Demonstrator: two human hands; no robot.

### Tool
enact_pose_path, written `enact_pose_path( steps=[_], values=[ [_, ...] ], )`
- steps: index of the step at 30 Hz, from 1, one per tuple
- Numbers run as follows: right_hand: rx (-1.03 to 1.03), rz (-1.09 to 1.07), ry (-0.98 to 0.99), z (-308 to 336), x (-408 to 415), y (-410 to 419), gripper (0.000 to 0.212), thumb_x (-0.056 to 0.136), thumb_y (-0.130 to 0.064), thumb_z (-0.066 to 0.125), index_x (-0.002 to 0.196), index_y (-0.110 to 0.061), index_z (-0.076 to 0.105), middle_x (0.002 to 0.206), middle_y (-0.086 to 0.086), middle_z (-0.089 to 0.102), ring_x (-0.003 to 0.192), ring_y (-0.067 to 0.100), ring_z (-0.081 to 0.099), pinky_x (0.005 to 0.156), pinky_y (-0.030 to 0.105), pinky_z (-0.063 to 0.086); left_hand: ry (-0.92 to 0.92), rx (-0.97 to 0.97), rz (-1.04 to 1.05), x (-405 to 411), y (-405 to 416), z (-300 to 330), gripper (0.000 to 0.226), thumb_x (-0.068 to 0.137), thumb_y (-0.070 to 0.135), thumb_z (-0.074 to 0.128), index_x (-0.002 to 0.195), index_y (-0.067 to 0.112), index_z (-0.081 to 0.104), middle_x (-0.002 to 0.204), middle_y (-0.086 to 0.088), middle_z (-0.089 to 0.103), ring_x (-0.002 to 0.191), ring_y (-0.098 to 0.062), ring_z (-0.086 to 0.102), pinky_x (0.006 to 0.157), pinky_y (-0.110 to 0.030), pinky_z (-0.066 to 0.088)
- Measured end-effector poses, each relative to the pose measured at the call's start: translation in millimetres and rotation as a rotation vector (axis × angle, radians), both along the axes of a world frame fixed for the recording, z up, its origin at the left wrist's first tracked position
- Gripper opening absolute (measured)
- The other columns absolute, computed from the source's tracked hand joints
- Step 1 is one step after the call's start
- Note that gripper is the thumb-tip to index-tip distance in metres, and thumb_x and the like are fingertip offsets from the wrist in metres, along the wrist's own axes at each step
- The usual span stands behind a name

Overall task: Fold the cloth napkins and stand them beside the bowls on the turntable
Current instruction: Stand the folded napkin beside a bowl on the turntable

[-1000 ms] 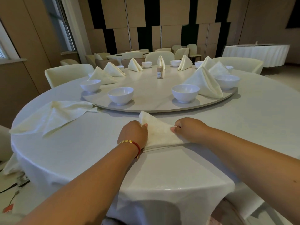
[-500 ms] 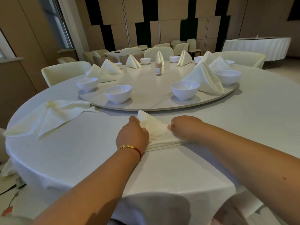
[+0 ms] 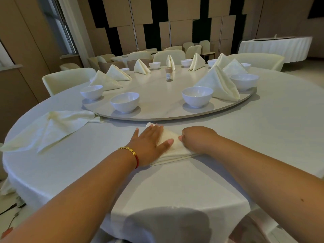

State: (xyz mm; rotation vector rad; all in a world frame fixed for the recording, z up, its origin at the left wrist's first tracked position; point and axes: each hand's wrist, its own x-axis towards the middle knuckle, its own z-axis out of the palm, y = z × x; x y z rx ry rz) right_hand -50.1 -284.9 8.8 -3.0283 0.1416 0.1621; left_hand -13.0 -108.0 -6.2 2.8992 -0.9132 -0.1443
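Pressing flat with my left hand, fingers straight and spread over the folded napkin on the white tablecloth, just near of the turntable rim. My right hand is curled at the napkin's right side, fingertips pinching its edge as far as I can see; knuckles hide the contact. The napkin lies flat as a layered triangle, tip pointing far-left. Gold-bead bracelet on a red cord sits on my left wrist.

On the turntable: near-left bowl, near-right bowl, another bowl further left, each with no napkin just beside it. A standing napkin is between the near-right bowl and a right bowl. More standing napkins and bowls ring the far side. A small jar stands near the centre. An unfolded napkin lies loose on the cloth at left, one corner touching the turntable rim. Cream chairs sit around the table.
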Motion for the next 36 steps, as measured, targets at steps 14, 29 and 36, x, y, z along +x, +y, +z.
enact_pose_path(
  steps=[14, 29, 36],
  values=[
    [0.267, -0.097, -0.65, 9, -18, 3, 0.045, 0.095, -0.058, 0.035, 0.106, -0.017, 0.05, 0.09, -0.002, 0.056, 0.086, 0.018, 0.054, 0.067, 0.031, 0.04, 0.031, 0.139, 0.01, -4, -1, -2, 0.089, 0.084, 0.076, 0.022, 0.153, 0.026, -0.007, 0.161, 0.002, -0.011, 0.148, -0.016, -0.009, 0.118, -0.049, -0.006],
    [0.398, 0.327, 0.017, -12, -36, 20, 0.081, 0.085, -0.064, 0.007, 0.155, -0.022, 0.005, 0.161, -0.008, 0.0, 0.146, 0.002, -0.002, 0.115, 0.019, -0.003, 0.015, 0.098, 0.028, 13, 10, -10, 0.059, 0.102, 0.041, 0.012, 0.153, 0.018, -0.006, 0.161, 0.002, -0.01, 0.147, -0.013, -0.01, 0.119, -0.042, -0.003],
    [0.02, 0.429, 0.038, -18, -33, 24, 0.079, 0.089, -0.066, 0.005, 0.154, -0.021, -0.005, 0.161, -0.002, -0.011, 0.147, 0.009, -0.012, 0.12, 0.028, -0.006, 0.024, 0.092, 0.121, 33, 14, -8, 0.057, 0.103, 0.042, 0.01, 0.153, 0.018, -0.003, 0.161, 0.001, -0.005, 0.148, -0.014, -0.005, 0.119, -0.042, -0.001]
  ],
)
